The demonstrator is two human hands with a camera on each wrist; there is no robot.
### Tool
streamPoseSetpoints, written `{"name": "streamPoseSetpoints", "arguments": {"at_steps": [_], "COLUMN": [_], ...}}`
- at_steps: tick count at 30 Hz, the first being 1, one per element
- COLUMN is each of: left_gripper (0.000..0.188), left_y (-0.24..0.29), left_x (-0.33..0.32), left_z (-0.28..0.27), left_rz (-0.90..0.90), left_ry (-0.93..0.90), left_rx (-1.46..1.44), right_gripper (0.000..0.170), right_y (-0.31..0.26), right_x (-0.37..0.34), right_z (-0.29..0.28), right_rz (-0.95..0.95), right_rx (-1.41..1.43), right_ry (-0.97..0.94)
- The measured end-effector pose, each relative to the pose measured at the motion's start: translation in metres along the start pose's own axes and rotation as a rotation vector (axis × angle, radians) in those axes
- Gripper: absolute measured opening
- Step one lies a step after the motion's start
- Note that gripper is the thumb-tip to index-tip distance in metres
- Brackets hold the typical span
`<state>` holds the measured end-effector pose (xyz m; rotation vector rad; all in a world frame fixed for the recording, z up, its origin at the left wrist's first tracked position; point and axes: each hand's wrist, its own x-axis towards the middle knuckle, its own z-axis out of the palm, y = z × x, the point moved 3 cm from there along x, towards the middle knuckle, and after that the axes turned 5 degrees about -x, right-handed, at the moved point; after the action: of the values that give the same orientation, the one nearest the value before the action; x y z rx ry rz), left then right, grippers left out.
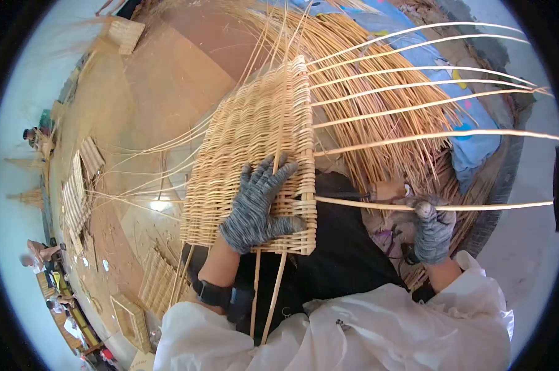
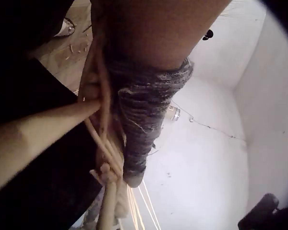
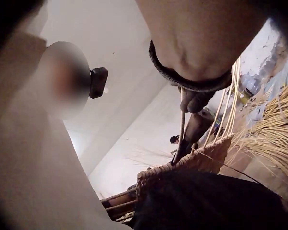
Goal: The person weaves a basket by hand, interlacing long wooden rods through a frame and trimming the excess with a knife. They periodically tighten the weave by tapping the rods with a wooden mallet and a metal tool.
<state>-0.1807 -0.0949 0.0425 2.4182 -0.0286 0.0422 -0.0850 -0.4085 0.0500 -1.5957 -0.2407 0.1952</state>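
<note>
Wicker panel [image 1: 236,136] under splayed left fingers [image 1: 265,176], right fingers [image 1: 426,213] around rod [image 1: 496,206], tray [image 1: 142,321] on floor [image 1: 174,68]

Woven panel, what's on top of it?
The gloved left hand rests spread on the woven panel; a rod seems to lie along it too. The part beneath the hand is covered and cannot be seen.

Loose canes [image 1: 409,154] are heaped and edged by a blue sheet [image 1: 475,151] marked with coloured spots. Woven panels [image 1: 75,193] are scattered on the brown floor [image 1: 149,71]; farther off, people [image 1: 43,251] can be seen near a pale wall [image 1: 18,216].
</note>
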Motion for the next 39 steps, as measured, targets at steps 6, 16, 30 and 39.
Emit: {"name": "streamPoseSetpoints", "arguments": {"at_steps": [6,16,30,39], "left_gripper": [0.095,0.102,0.090,0.090], "left_y": [-0.002,0.005,0.017,0.014], "left_x": [-0.001,0.001,0.003,0.003], "left_z": [-0.001,-0.005,-0.001,-0.009], "left_rz": [0.021,-0.006,0.060,0.056], "left_ry": [-0.012,-0.011,-0.010,-0.004], "left_rx": [0.019,-0.047,0.107,0.020], "right_gripper": [0.031,0.051,0.040,0.030], "right_y": [-0.041,-0.019,-0.005,-0.052], "right_x": [0.026,0.079,0.085,0.090], "right_z": [0.016,0.048,0.067,0.052], "right_rz": [-0.229,-0.348,-0.227,-0.763], "right_rx": [-0.094,-0.802,-1.322,-0.600], "right_ry": [-0.295,-1.018,-1.320,-0.905]}}
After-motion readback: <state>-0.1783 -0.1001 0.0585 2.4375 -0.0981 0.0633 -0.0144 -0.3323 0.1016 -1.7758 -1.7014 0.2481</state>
